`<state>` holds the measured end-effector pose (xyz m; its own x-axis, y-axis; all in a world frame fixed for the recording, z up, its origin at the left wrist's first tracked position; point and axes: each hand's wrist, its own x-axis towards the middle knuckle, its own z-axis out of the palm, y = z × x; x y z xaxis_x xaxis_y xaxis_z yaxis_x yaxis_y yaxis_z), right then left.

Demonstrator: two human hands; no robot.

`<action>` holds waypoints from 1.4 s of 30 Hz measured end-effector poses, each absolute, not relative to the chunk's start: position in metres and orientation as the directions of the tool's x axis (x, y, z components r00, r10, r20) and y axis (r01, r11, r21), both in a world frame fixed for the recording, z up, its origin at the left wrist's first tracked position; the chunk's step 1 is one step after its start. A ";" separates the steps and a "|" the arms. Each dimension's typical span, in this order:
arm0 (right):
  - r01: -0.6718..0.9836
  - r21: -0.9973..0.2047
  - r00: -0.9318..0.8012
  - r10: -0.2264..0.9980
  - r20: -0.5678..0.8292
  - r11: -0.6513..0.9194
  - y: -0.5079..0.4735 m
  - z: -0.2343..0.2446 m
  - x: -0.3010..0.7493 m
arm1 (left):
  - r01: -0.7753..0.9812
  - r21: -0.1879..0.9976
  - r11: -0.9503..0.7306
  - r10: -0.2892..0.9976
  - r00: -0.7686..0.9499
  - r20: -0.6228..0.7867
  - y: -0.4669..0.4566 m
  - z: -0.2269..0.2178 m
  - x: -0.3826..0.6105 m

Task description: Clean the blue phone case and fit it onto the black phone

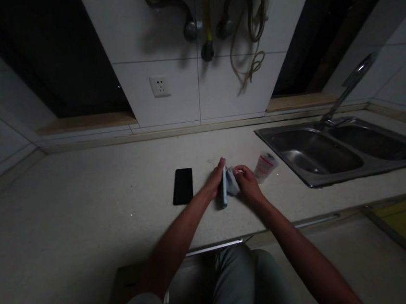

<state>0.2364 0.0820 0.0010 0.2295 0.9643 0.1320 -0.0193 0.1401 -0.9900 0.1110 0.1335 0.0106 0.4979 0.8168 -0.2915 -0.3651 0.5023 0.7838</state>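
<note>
Over the counter (147, 177), my left hand (216, 178) grips a slim phone (224, 188) with a pale blue-green edge, held up on its side. My right hand (247, 182) is closed on a crumpled pale cloth or wipe (232, 183) beside the phone's right face; whether the cloth touches it, I cannot tell. Just right of that hand stands a clear plastic cup (265, 165) with red print, slightly blurred. A second phone (183, 186), black, lies flat to the left of my left forearm.
A steel double sink (309, 179) with a tall faucet (348, 86) is set into the counter at the right. On the tiled wall are a power socket (160, 86), a yellow gas pipe (207, 16) and hoses. The counter's front edge runs close to my legs.
</note>
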 end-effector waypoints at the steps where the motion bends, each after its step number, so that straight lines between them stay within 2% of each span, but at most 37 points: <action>1: -0.057 -0.991 0.213 0.971 0.107 0.122 0.081 0.002 0.235 | -0.368 0.814 0.449 0.843 0.476 -0.250 0.133 0.009 0.111; 3: -0.112 -0.987 0.211 0.973 0.091 0.117 0.080 0.004 0.234 | -0.380 0.847 0.372 0.873 0.453 -0.181 0.133 0.007 0.112; 6: -0.136 -0.967 0.315 0.935 0.164 0.216 0.081 0.007 0.235 | -0.392 0.851 0.349 0.880 0.449 -0.155 0.134 0.004 0.111; 9: -0.069 -0.935 0.434 0.854 0.285 0.348 0.084 0.008 0.236 | -0.394 0.844 0.365 0.877 0.450 -0.169 0.134 0.005 0.109; 13: 0.046 -0.908 0.453 0.801 0.390 0.416 0.084 0.007 0.238 | -0.387 0.843 0.372 0.870 0.462 -0.171 0.132 0.009 0.107; 21: 0.045 -0.919 0.511 0.781 0.359 0.393 0.080 0.007 0.234 | -0.387 0.833 0.395 0.842 0.516 -0.159 0.128 0.018 0.107; 25: 0.141 -0.918 0.428 0.813 0.393 0.370 0.073 0.006 0.229 | -0.461 0.808 0.367 0.898 0.403 -0.178 0.130 0.017 0.106; 30: 0.244 -0.913 0.313 0.865 0.392 0.326 0.057 0.004 0.222 | -0.573 0.741 0.350 0.936 0.179 -0.304 0.142 0.013 0.102; 35: 0.239 -0.928 0.282 0.894 0.349 0.287 0.033 0.001 0.214 | -0.633 0.715 0.295 0.943 0.074 -0.323 0.149 0.011 0.098; 38: 0.223 -0.940 0.313 0.894 0.321 0.260 0.019 -0.003 0.210 | -0.694 0.620 0.367 0.919 0.167 -0.357 0.151 0.013 0.094; 42: 0.216 -0.950 0.367 0.883 0.293 0.225 0.008 -0.005 0.206 | -0.687 0.503 0.525 0.851 0.409 -0.330 0.152 0.017 0.088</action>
